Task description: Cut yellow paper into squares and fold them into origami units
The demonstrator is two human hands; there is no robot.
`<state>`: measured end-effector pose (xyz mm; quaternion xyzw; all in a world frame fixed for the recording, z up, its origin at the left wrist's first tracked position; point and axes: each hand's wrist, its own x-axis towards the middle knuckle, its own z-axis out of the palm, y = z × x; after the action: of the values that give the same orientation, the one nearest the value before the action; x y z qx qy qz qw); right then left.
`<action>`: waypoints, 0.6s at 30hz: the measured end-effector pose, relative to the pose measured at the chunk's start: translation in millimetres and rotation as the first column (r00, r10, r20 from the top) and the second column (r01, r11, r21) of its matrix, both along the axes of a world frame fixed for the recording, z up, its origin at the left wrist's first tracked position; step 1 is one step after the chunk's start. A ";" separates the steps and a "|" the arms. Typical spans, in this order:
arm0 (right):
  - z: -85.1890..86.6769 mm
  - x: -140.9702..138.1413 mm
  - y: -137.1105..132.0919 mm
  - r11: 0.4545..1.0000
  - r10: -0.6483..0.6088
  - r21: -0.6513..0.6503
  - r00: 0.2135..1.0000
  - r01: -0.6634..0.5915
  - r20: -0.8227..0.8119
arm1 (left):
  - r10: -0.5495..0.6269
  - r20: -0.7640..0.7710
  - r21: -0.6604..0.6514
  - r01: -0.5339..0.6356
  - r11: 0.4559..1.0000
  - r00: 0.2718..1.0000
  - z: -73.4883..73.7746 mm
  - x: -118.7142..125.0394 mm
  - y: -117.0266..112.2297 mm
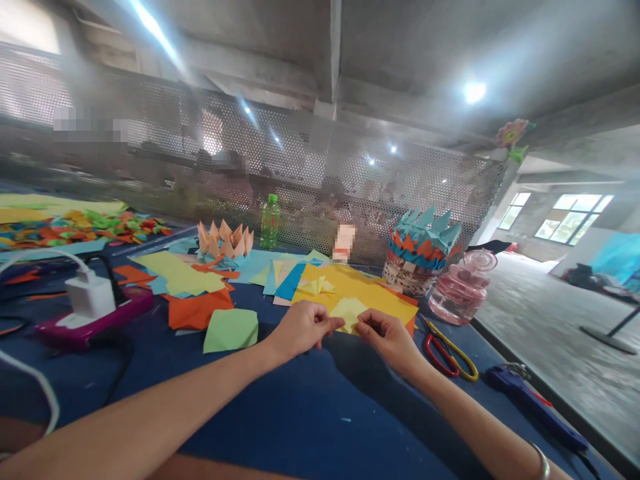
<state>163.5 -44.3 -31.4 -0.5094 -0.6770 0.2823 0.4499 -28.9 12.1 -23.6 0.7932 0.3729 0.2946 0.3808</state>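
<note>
While pinching a small pale-yellow folded paper shape [349,313] from 2 sides, closing narrowly on its edges with the fingertips [358,318] of the left hand [300,328] and the right hand [387,341]. Judging by its look, handling as light, thin and soft, likely creasing under hard pressure, so probably wanting a gentle hold at its outer folded corners. Lying over a bright yellow paper sheet [373,290], just beside a small yellow folded paper star [316,287]. Spreading outward across a dark blue tabletop [250,427]: a green paper square [230,331], loose orange paper [200,308], red-and-yellow-handled scissors [445,357], a pink glass jar [463,293], an orange folded paper crown [225,240], and a teal-and-orange paper crown [425,240] sitting on a woven basket [407,279].
</note>
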 end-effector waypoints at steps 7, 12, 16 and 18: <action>7.7 5.3 9.5 1.000 -0.027 -0.001 0.999 0.027 0.028 | 0.003 0.063 0.044 -0.006 0.999 0.998 -3.7 -0.8 5.1; 15.8 22.3 38.0 0.988 -0.151 0.021 0.988 0.151 0.025 | 0.060 0.015 0.080 -0.061 0.995 0.998 -5.4 -3.3 3.9; 22.4 37.7 67.0 0.969 -0.246 0.030 0.969 0.245 0.036 | 0.082 -0.085 0.319 -0.051 0.946 0.993 -5.4 -4.3 0.8; 22.3 41.7 80.7 0.960 -0.280 0.024 0.958 0.279 0.057 | 0.087 -0.114 0.436 -0.029 0.900 0.990 -7.0 -4.4 0.4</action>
<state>205.2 36.5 -9.2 -0.6047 -0.6136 0.1952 0.4687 -33.3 12.5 -30.6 0.8640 0.3458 0.3286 0.1609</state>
